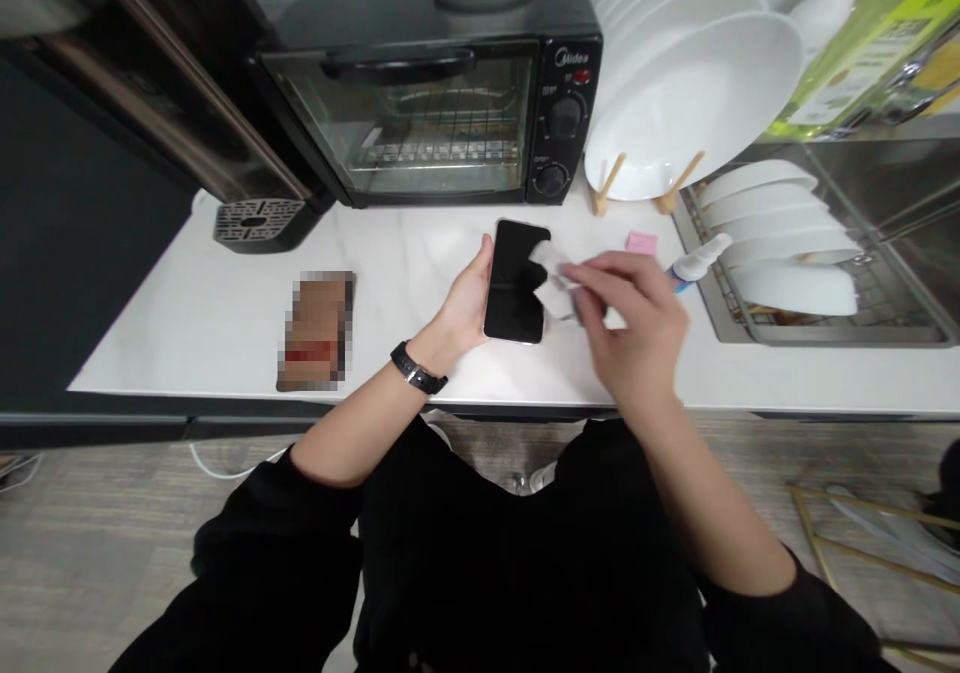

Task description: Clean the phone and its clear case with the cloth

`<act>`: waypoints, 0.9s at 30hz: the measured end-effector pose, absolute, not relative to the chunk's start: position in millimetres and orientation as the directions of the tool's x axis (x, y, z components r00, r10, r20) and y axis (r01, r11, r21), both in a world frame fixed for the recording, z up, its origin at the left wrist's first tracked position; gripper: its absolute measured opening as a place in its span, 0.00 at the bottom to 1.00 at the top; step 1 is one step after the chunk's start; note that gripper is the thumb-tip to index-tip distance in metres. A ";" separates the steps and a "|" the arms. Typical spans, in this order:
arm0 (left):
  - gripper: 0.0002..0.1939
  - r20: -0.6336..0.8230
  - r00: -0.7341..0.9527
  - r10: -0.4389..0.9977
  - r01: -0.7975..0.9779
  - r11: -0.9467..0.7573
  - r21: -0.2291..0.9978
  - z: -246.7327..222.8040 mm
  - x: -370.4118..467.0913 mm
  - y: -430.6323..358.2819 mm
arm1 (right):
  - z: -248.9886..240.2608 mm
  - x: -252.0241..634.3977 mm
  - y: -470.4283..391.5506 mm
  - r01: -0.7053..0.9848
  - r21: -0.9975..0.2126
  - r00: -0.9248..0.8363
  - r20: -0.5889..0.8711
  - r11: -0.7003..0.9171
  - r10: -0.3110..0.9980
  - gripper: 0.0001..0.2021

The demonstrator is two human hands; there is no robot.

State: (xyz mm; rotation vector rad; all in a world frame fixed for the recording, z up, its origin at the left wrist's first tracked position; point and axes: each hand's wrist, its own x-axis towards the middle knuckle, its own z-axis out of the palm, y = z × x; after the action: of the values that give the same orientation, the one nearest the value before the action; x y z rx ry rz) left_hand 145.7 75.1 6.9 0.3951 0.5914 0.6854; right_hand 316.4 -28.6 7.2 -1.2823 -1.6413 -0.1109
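A black phone (516,288) with a dark screen faces up above the white counter. My left hand (469,303) grips its left side, thumb along the edge, a black watch on the wrist. In my right hand (634,318) a crumpled white cloth or tissue (555,288) is pinched between thumb and fingers. The cloth is at the phone's right edge, overlapping it in view. Right of that hand lies a small white spray bottle (699,261), with a pink packet (642,243) beside it.
A black toaster oven (420,123) stands at the back of the counter (405,253). White plates (690,93) stand in a wooden rack to its right, and bowls (787,233) sit in a sink basket. A pixelated brown object (315,333) lies at left.
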 end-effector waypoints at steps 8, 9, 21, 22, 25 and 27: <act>0.41 -0.394 0.593 0.703 -0.485 0.702 0.521 8.0 141.8 69.4 | -14.7 282.7 -31.1 0.802 -0.209 -0.406 0.496 0.560 0.768 0.36; 0.38 -0.396 0.583 0.709 -0.492 0.696 0.522 7.5 142.7 68.1 | -13.8 287.4 -25.7 0.812 -0.215 -0.391 0.488 0.542 0.780 0.40; 0.39 -0.383 0.620 0.685 -0.434 0.706 0.559 9.3 133.2 69.2 | -15.0 310.9 -18.9 0.756 -0.139 -0.535 0.433 0.640 0.726 0.52; 0.37 -0.388 0.610 0.691 -0.428 0.700 0.572 9.1 135.2 68.7 | -15.3 313.7 -12.1 0.782 -0.149 -0.494 0.444 0.605 0.747 0.51; 0.34 -0.402 0.585 0.705 -0.410 0.684 0.603 8.4 140.4 66.9 | -17.9 305.6 -1.4 0.800 -0.188 -0.441 0.459 0.569 0.771 0.54; 0.37 -0.428 0.595 0.680 -0.388 0.710 0.588 8.7 139.3 66.8 | -20.2 292.6 -9.9 0.761 -0.184 -0.486 0.472 0.622 0.735 0.58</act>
State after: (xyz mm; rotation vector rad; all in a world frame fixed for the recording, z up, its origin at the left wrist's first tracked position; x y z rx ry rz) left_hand 139.3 66.8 8.7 0.4679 0.6854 0.6467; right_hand 292.6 -9.9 -20.2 -1.1754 -2.3321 -0.0677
